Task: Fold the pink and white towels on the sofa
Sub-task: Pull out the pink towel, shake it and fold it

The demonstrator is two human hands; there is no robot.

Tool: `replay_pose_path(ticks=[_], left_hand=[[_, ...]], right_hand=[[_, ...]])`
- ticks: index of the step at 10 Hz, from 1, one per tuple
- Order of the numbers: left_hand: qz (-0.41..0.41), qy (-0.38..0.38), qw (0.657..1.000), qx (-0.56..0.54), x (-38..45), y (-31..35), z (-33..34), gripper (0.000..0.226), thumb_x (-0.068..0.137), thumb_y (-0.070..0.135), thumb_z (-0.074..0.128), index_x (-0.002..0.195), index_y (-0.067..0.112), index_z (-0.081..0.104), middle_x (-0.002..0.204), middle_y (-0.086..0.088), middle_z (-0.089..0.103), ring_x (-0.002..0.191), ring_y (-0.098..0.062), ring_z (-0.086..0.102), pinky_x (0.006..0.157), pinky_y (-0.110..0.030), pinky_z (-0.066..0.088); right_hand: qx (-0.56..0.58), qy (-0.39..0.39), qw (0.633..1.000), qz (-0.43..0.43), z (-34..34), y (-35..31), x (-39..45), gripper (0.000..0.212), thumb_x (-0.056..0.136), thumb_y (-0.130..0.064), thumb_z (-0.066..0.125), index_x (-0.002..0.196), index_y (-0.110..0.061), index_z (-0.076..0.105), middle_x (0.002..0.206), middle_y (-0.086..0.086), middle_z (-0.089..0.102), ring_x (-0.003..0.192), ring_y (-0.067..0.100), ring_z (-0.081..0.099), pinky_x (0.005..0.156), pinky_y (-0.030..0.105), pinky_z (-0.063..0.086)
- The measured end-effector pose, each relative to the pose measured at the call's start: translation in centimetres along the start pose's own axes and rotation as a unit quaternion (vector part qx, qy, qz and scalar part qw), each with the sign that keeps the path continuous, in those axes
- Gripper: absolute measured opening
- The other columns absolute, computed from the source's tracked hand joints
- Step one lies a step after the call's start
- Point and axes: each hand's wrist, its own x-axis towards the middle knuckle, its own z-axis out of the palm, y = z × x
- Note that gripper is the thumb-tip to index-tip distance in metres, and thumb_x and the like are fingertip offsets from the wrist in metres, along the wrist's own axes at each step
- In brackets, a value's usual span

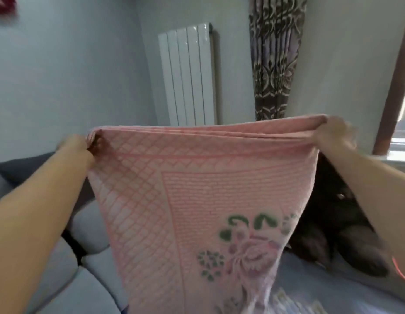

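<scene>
You hold the pink towel (197,200) up in the air over the sofa (68,279), your left hand (76,145) and right hand (333,134) each pinching a top corner, so it looks partly folded, and no white towel shows yet.

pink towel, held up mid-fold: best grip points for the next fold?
Probably the two top corners, where the left hand and right hand already pinch it. The pink towel hangs from a taut, doubled top edge, so come in from the outer sides and clamp all the layers at each end. The lower part hangs loose and narrows, giving poorer control.
</scene>
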Motion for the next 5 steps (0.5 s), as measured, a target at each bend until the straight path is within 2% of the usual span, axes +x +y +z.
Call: replay_pose_path(ticks=[1,2,3,4,5], left_hand=[[0.011,0.048,0.995,-0.088,-1.0,2.3,1.0,0.032,0.102,-0.002,0.036,0.081,0.017,0.052,0.059,0.004,0.06,0.046,-0.007,0.058,0.033,-0.022,0.045],[0.079,0.083,0.992,0.043,-2.2,3.5,1.4,0.02,0.103,-0.009,0.038,0.09,-0.013,0.053,0.064,-0.017,0.07,0.04,0.0,0.059,0.031,-0.011,0.034],[0.064,0.102,0.992,-0.032,-4.2,3.1,1.7,0.025,0.105,-0.003,0.04,0.115,-0.013,0.059,0.143,-0.028,0.051,0.124,-0.023,0.059,0.035,-0.012,0.036],[0.102,0.148,0.98,0.089,-5.2,1.4,3.0,0.038,0.101,0.01,0.053,0.138,0.004,0.054,0.137,-0.016,0.057,0.131,-0.027,0.053,0.06,-0.012,0.043],[0.097,0.196,0.975,0.029,-5.8,-1.5,3.2,0.04,0.101,0.016,0.05,0.14,0.008,0.05,0.139,-0.012,0.056,0.129,-0.025,0.055,0.069,-0.015,0.047]], right_hand=[[0.145,-0.007,0.989,0.027,-0.4,-4.4,2.1,0.04,0.092,-0.02,0.042,0.12,-0.001,0.065,0.126,0.025,0.063,0.118,0.043,0.06,0.099,0.043,0.049],[0.225,-0.076,0.97,0.051,0.0,-6.2,3.4,0.04,0.093,-0.017,0.045,0.126,-0.001,0.062,0.128,0.022,0.062,0.117,0.041,0.061,0.091,0.042,0.053],[0.261,-0.034,0.963,0.057,0.3,-6.0,4.3,0.04,0.093,-0.014,0.039,0.121,0.0,0.065,0.126,0.023,0.064,0.117,0.039,0.06,0.095,0.04,0.048],[0.396,-0.048,0.911,0.105,1.2,-5.3,4.9,0.038,0.093,-0.011,0.035,0.113,-0.006,0.067,0.117,0.019,0.068,0.106,0.036,0.065,0.091,0.04,0.052],[0.394,-0.191,0.891,0.119,1.5,-2.6,6.5,0.035,0.09,-0.006,0.042,0.111,-0.005,0.07,0.111,0.02,0.07,0.098,0.037,0.07,0.089,0.052,0.059]])
